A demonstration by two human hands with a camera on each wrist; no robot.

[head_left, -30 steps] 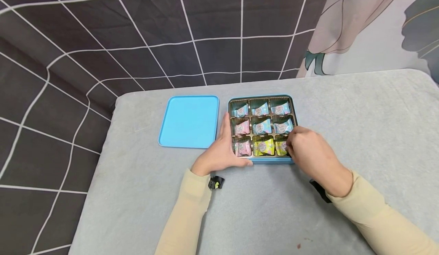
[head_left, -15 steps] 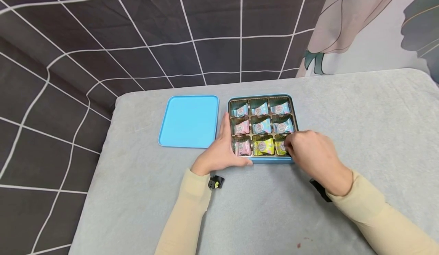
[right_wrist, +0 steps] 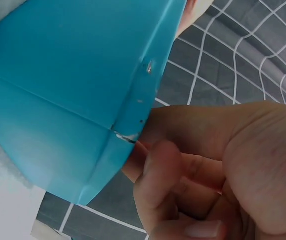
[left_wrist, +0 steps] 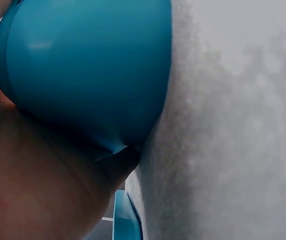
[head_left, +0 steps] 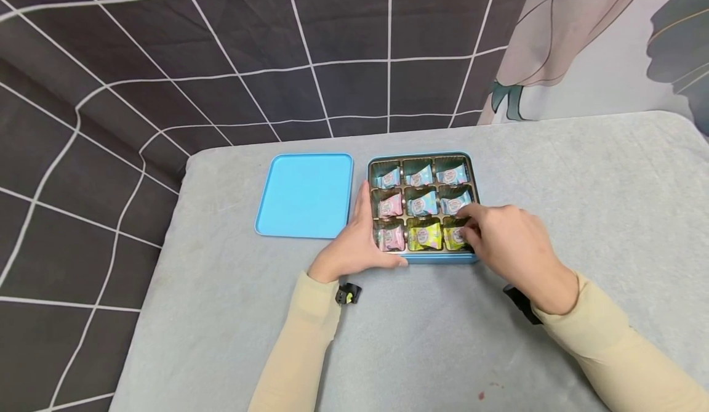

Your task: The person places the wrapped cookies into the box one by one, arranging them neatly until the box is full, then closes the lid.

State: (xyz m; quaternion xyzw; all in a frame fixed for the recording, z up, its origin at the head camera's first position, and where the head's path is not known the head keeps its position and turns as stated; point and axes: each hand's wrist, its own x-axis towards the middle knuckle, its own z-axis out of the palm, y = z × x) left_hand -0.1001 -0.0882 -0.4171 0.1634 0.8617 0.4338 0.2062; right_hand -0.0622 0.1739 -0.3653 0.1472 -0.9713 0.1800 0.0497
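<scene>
A blue tin (head_left: 440,258) with a gold divided insert stands on the table, a wrapped sweet in each compartment. My left hand (head_left: 354,242) braces its front left corner, fingers straight along the left side and thumb along the front. My right hand (head_left: 512,246) reaches over the front right corner, forefinger and thumb apart above a yellow wrapped sweet (head_left: 454,238) in its compartment. Nothing shows between those fingertips. In the right wrist view, the tin's wall (right_wrist: 68,75) hides the forefinger's tip, and the other fingers are bent.
The blue lid (head_left: 304,196) lies flat to the left of the tin. Light grey cloth covers the table (head_left: 410,338). Behind it hangs a dark curtain (head_left: 354,30) with a white grid, and a patterned cloth (head_left: 598,48) at the right.
The right hand's forefinger and thumb have spread apart, and the hand has shifted slightly right. More of the front right yellow sweet shows. The left hand has stayed in place.
</scene>
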